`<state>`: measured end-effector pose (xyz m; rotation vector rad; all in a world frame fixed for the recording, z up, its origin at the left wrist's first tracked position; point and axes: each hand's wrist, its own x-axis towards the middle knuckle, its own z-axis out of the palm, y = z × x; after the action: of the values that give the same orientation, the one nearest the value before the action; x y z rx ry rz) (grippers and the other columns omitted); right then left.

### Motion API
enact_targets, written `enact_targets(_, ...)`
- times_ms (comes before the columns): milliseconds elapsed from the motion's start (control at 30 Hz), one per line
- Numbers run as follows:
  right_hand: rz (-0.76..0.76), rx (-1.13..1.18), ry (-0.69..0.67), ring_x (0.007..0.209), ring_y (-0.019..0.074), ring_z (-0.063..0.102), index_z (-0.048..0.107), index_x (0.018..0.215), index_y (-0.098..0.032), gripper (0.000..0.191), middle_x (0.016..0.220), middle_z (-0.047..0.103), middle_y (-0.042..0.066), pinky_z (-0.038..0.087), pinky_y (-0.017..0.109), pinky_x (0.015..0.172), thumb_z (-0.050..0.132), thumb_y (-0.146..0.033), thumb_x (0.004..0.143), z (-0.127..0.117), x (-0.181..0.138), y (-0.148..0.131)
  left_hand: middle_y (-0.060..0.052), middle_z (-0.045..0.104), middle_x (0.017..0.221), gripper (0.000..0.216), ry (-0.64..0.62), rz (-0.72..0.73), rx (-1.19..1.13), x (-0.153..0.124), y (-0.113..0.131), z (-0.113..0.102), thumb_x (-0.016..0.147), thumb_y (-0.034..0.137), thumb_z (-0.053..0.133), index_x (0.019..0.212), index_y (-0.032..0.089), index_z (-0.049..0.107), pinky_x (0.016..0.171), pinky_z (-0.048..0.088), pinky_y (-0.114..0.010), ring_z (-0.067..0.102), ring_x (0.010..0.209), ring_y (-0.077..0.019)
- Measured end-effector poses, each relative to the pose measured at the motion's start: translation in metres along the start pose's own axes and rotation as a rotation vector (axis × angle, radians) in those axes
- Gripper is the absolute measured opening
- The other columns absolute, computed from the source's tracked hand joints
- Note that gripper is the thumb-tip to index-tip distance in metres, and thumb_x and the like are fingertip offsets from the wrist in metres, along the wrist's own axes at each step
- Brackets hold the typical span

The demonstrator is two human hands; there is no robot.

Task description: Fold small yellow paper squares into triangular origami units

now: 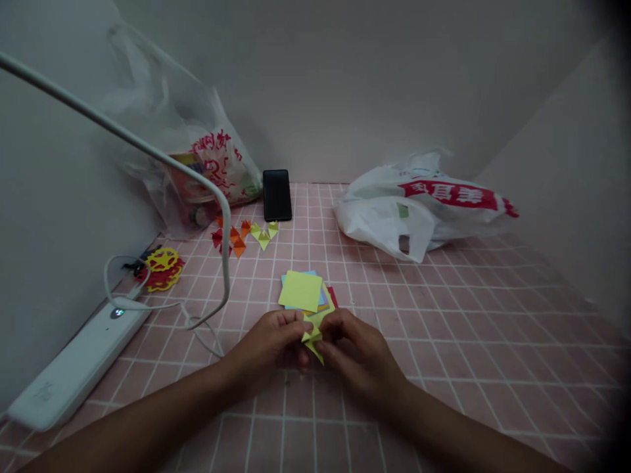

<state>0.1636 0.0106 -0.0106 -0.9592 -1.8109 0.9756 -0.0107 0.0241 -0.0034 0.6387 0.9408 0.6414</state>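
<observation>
Between my two hands is a small folded piece of yellow paper [312, 336], with a pointed flap sticking out toward me. My left hand [279, 338] pinches its left side, thumb on top. On the other side, the thumb and fingers of my right hand [357, 348] are closed on its right edge. Just beyond my fingers lies a stack of square coloured paper [300, 290], a yellow sheet uppermost and blue, purple and red edges showing beneath. Farther back sit folded paper pieces in yellow [264, 235], orange [238, 242] and red [217, 239].
A black phone [277, 196] leans at the back wall. Plastic bags stand at the back left [227, 157] and back right [384, 217]. At left are a white power strip [79, 368], yellow and red cut-outs [162, 261] and a white cable [225, 256] arching across the view.
</observation>
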Motion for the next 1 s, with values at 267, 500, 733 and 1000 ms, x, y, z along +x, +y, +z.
enact_targets(267, 0.081, 0.03, 0.043, 0.07, 0.0135, 0.058, 0.059, 0.08, -0.02, 0.01, 0.075, 0.061, -0.001, 0.044, 0.026, 0.064, 0.058, -0.012, 0.086, -0.0012, 0.0019, 0.0008, 0.0, 0.063, 0.065, 0.034, 0.028, 0.095, 0.079, -0.0036, 0.0038, 0.0022, 0.08, 0.048, 0.065, 0.091, 0.017, 0.06, 0.059, 0.045, -0.024, 0.059, 0.056, -0.0119)
enact_targets(500, 0.187, 0.071, 0.122, 0.068, 0.0136, 0.056, 0.059, 0.079, -0.019, 0.008, 0.074, 0.059, 0.0, 0.043, 0.025, 0.059, 0.06, -0.02, 0.087, -0.0005, 0.0005, 0.0041, -0.001, 0.064, 0.08, 0.026, 0.013, 0.265, 0.172, -0.0017, 0.0017, 0.0015, 0.072, 0.031, 0.076, 0.089, 0.017, 0.062, 0.072, 0.045, -0.027, 0.059, 0.074, -0.0144)
enact_targets(733, 0.146, 0.08, 0.077, 0.067, 0.0133, 0.056, 0.059, 0.081, -0.02, 0.005, 0.075, 0.059, 0.0, 0.044, 0.024, 0.059, 0.06, -0.017, 0.086, 0.0017, 0.0002, 0.003, -0.001, 0.06, 0.074, 0.016, 0.106, 0.36, 0.288, -0.002, -0.0007, 0.0017, 0.074, 0.028, 0.071, 0.081, 0.016, 0.063, 0.067, 0.041, -0.025, 0.053, 0.071, -0.0141)
enact_targets(1000, 0.291, 0.253, 0.073, 0.059, 0.0113, 0.053, 0.056, 0.076, -0.019, 0.011, 0.069, 0.058, -0.002, 0.042, 0.022, 0.052, 0.062, -0.022, 0.085, 0.0047, -0.0004, 0.0044, 0.0, 0.06, 0.07, 0.014, 0.138, 0.371, 0.342, -0.0033, -0.0021, 0.0023, 0.073, 0.027, 0.072, 0.075, 0.016, 0.063, 0.065, 0.041, -0.025, 0.053, 0.067, -0.0136)
